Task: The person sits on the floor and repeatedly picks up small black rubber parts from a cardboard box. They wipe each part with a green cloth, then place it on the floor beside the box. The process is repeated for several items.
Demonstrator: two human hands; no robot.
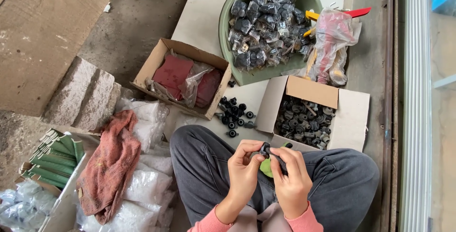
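Part [266,150]: small black piece over the lap, likely light and stiff; best pinched at its rim.
Left hand [243,170]: fingertips pinch it.
Right hand [290,177]: closed around it.
Nearby: box [349,118] of parts.

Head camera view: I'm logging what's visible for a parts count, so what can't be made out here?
- Small black part, head view: mostly covered by the left hand and right hand; shape unclear.
- Green piece: fingers hide most of it.
- Green basin: top rim cut off by the frame edge.
- Bagged parts: too small to tell.
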